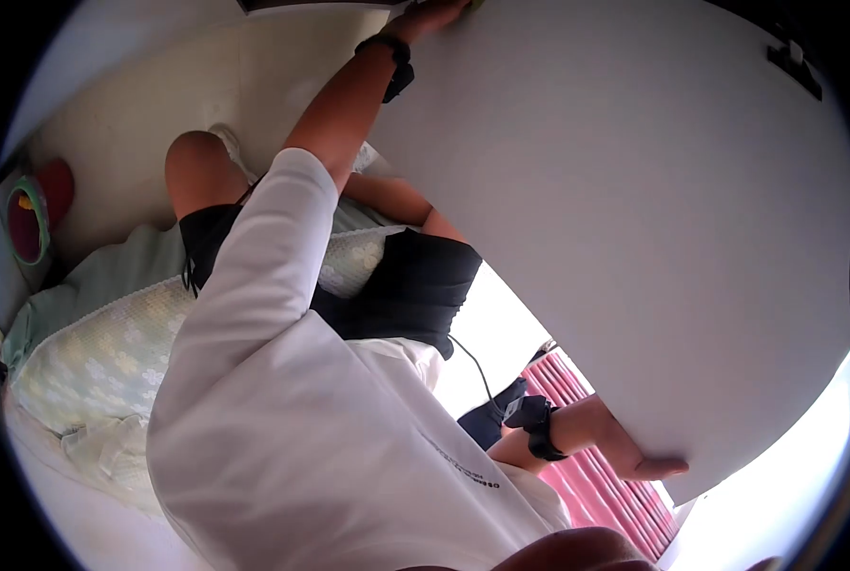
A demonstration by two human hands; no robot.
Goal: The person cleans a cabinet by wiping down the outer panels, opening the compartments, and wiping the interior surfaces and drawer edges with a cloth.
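In the head view, the white shirt (349, 457) has small writing (472, 473) too tiny to read. A big gray board (634, 219) fills the right side. The hands are far apart. The left hand (429, 19) reaches up, arm long, to the board's top edge; I can't tell its grip. The bent right hand (631, 455) pinches the board near its bottom corner, thumb in front.

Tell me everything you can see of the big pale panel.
The panel is large, flat, pale grey and smooth, perhaps coated board. It spans the view's right side, a long straight edge slanting down rightward; its true tilt is unclear. A dark fitting shows near its upper right. The left hand meets its upper end, the right hand its lower corner.
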